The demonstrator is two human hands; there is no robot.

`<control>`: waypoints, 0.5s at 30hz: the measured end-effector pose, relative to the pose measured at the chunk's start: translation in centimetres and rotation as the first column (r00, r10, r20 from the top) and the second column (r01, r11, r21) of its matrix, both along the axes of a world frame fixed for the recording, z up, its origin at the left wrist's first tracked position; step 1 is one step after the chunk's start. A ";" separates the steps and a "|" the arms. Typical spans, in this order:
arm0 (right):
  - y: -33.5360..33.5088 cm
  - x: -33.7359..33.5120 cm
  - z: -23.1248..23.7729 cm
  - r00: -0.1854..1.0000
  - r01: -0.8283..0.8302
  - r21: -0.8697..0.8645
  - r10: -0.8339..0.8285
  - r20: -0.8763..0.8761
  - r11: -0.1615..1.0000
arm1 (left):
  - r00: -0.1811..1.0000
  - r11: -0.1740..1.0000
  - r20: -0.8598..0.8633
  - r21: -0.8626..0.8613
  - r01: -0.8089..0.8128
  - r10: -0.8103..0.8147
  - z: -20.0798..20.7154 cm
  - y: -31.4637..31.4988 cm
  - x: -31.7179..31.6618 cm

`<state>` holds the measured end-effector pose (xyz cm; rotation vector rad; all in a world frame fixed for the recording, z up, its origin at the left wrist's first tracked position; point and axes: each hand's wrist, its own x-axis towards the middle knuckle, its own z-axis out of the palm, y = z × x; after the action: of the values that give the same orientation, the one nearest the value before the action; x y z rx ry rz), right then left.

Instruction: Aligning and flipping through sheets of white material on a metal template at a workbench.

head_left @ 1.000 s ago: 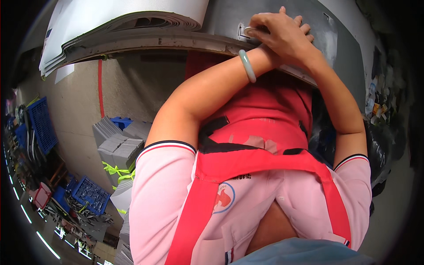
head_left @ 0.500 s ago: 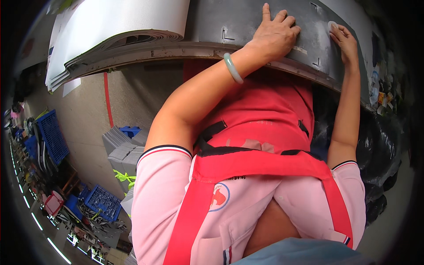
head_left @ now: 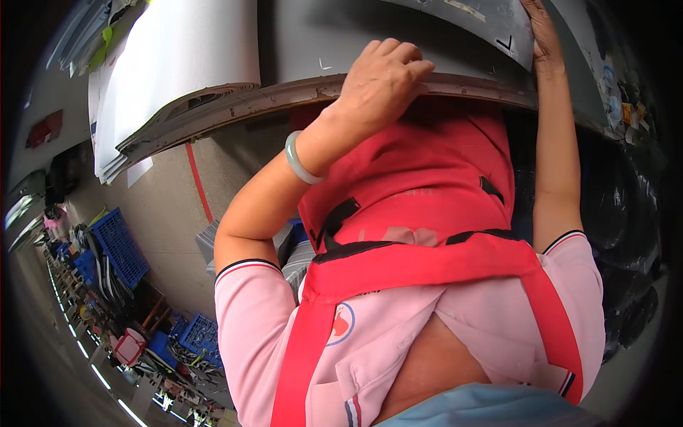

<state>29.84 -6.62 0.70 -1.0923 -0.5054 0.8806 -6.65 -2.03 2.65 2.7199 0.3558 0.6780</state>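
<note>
A dark grey template sheet [head_left: 491,32] with cut-out corner slots and a pale strip is raised off the table at the top right. My right hand [head_left: 543,32] grips its right edge, fingers partly hidden at the frame's top. Under it lies a grey sheet [head_left: 306,43] with a white corner mark [head_left: 325,65]. My left hand [head_left: 388,75], a pale green bangle on its wrist, hovers by the table's front edge. Its fingers are curled closed; whatever is in them, if anything, is hidden.
A thick stack of white sheets [head_left: 185,57], curled over at its right side, lies on the table's left. The worn table edge [head_left: 299,94] runs before me. Black plastic bags [head_left: 605,206] stand at the right below. Blue crates [head_left: 119,247] are on the floor at left.
The template has come up off the grey sheet toward the upper right, baring a white mark. My left hand has left it and drawn back down-left; my right hand has moved up onto its edge.
</note>
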 end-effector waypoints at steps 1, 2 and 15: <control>0.1 0.0 -0.2 0.999 -0.030 -0.024 0.031 0.033 0.999 | 0.999 0.999 -0.035 0.002 -0.033 0.033 0.0 1.2 -0.7; 0.1 0.0 -0.3 0.995 -0.066 -0.051 0.069 0.065 0.997 | 0.998 0.996 -0.051 -0.076 -0.048 0.044 -0.1 2.2 -1.1; -0.3 0.2 -1.2 0.992 -0.057 -0.114 0.069 0.103 0.992 | 0.993 0.991 -0.068 -0.101 0.085 -0.092 0.3 4.5 -2.1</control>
<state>30.02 -6.87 -0.54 -1.2353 -0.5882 0.9170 -8.71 2.46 2.94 2.6540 0.2756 0.5250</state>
